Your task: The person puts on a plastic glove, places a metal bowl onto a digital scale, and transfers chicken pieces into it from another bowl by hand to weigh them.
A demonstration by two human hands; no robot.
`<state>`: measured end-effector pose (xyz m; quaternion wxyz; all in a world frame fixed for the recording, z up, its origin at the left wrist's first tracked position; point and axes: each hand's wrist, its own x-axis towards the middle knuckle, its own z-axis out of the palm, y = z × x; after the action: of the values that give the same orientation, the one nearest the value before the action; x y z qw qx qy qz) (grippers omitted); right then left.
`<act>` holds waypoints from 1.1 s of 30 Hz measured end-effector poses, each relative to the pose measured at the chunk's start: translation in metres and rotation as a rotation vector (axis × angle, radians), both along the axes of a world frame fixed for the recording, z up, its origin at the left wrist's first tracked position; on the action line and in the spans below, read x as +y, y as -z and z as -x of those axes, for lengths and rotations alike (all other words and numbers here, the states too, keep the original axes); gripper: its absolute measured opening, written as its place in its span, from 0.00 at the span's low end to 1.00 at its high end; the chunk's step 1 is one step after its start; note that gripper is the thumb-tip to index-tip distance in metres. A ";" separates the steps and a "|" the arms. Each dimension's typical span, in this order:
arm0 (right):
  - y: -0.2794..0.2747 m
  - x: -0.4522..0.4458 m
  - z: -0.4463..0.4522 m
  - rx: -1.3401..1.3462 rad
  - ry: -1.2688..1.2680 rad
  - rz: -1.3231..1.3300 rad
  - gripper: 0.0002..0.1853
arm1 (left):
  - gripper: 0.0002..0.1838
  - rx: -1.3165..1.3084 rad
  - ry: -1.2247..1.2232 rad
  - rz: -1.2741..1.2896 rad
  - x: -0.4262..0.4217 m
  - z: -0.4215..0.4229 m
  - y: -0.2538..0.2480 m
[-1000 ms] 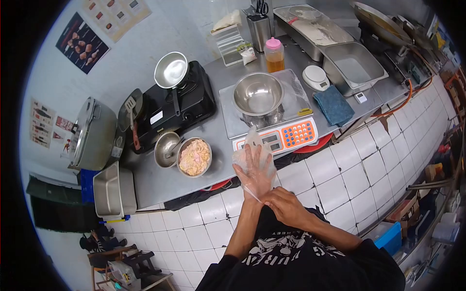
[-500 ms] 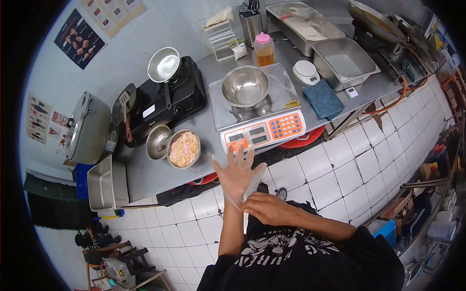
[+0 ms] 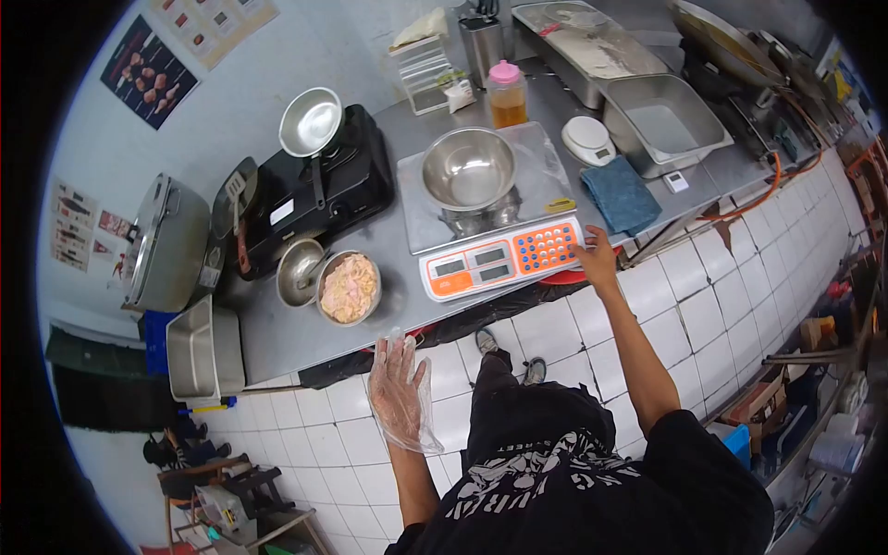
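My left hand [image 3: 398, 393] wears a clear plastic glove and is open, holding nothing, in front of the counter edge. Bare, my right hand [image 3: 597, 254] is at the right end of the digital scale [image 3: 504, 264], its fingers apart by the keypad. On the scale's plate sits a steel bowl [image 3: 469, 168] with nothing visible inside. A second bowl [image 3: 349, 289], full of pale pink raw meat pieces, stands on the counter beyond my left hand. Beside it is a smaller steel bowl [image 3: 301, 273] with a utensil in it.
A black stove [image 3: 319, 180] carries a small pan [image 3: 312, 123]. Behind the scale stands a pink-lidded bottle [image 3: 506, 95]. Right of it are a small white scale [image 3: 587, 141], a blue cloth [image 3: 621, 196] and a deep steel tray [image 3: 666, 125]. A big pot [image 3: 166, 245] stands left.
My right hand has let go of the glove's cuff on my left hand and moved up and right to the scale. My left hand has dropped lower and to the left.
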<state>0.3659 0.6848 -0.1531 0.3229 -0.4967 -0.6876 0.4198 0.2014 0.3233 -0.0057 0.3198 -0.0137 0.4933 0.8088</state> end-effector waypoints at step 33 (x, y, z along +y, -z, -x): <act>-0.030 -0.024 0.002 -0.010 0.084 0.180 0.27 | 0.45 1.426 0.983 1.473 0.060 0.259 0.053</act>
<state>0.3634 0.6609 -0.1229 0.2909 -0.5542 -0.6274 0.4633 -0.0578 0.3829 -0.0583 0.1629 0.4599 0.8703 -0.0675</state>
